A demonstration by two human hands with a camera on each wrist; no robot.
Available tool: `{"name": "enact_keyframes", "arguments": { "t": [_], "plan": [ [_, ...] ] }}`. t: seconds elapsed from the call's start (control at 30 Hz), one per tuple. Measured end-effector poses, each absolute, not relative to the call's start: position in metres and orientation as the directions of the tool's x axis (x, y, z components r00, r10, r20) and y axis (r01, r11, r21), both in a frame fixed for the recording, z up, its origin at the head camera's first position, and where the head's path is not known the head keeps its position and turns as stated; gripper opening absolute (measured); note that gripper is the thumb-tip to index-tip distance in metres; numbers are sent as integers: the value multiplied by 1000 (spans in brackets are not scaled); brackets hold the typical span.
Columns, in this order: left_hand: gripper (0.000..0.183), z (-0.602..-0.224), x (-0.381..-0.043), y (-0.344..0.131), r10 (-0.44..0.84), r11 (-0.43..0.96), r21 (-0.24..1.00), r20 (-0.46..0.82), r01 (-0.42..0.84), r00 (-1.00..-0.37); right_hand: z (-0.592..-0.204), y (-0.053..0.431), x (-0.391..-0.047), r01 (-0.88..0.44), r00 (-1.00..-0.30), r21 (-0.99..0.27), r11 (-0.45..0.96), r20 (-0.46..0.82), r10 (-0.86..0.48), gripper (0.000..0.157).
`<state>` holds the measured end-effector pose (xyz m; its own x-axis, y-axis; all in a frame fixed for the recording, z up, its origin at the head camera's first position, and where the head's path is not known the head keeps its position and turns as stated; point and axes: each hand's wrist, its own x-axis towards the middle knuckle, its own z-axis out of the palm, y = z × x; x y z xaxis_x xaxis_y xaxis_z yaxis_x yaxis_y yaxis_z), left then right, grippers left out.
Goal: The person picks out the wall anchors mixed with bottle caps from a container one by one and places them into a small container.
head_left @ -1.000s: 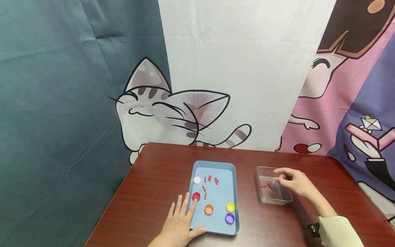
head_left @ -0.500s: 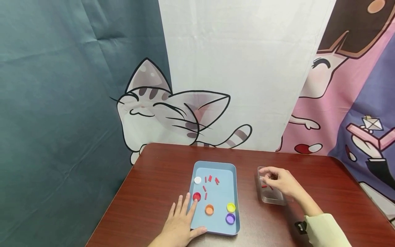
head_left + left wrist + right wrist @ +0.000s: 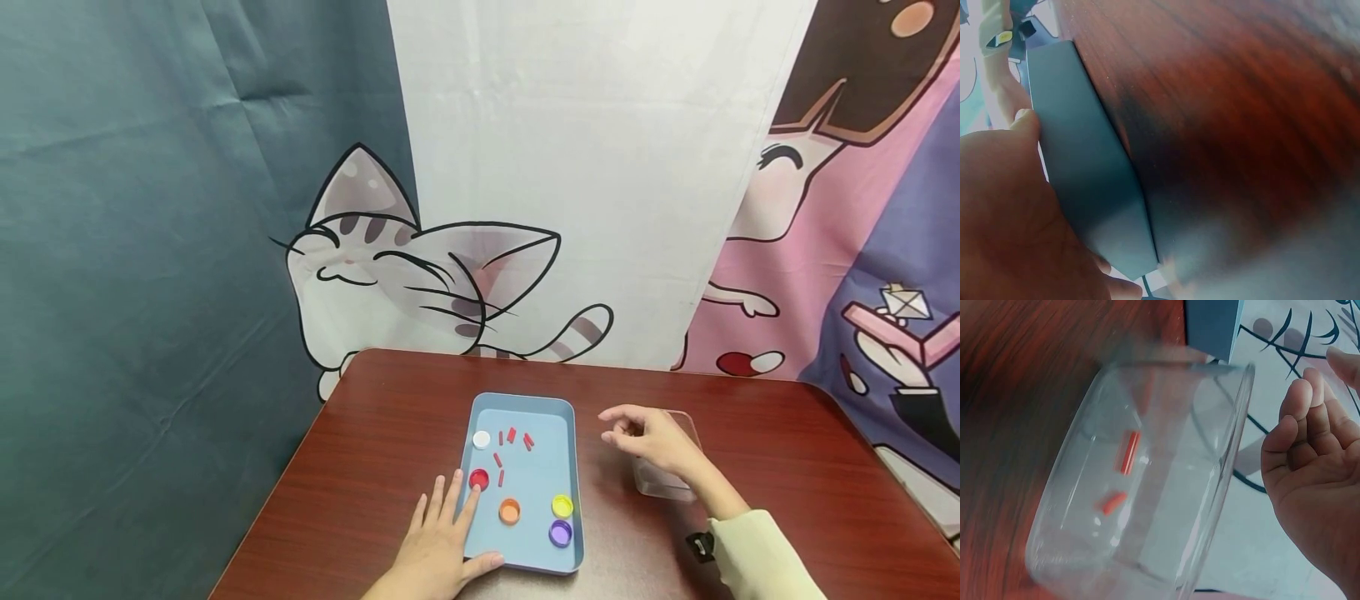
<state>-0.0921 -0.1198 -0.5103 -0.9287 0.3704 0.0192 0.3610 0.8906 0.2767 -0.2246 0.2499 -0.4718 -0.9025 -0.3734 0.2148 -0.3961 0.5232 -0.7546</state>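
Observation:
My left hand [image 3: 435, 542] rests with spread fingers along the left rim of a light blue tray [image 3: 536, 483], one fingertip by a red cap [image 3: 478, 479] inside it. The left wrist view shows that hand against the tray's outer wall. Several short red sticks [image 3: 512, 435] lie in the tray's upper half. Between the tray and a clear plastic box [image 3: 663, 485], my right hand [image 3: 648, 437] hovers with bent fingers, thumb apart from them and nothing visible in its grasp. Two red sticks [image 3: 1129, 452] lie in the box in the right wrist view.
Also in the tray are a white cap [image 3: 481, 440], an orange cap [image 3: 509, 511], a yellow cap [image 3: 562, 506] and a purple cap [image 3: 560, 533]. A brown wooden table [image 3: 360, 467] bears everything. Behind it hangs a printed curtain [image 3: 600, 167].
My right hand has moved left from over the clear box towards the tray, now covering part of the box. My left hand and the tray contents have stayed in place.

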Motion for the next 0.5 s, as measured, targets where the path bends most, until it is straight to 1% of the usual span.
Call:
{"name": "enact_keyframes", "arguments": {
  "t": [0.33, 0.5],
  "plan": [
    [98, -511, -92, -120, 367, 890, 284, 17, 356, -930, -472, 222, -230, -391, -895, -771, 503, 190, -404, 26],
    [98, -512, -93, -120, 361, 890, 298, 5, 346, -933, -472, 209, -233, -409, -884, -759, 507, 193, -425, 25]
  ]
}}
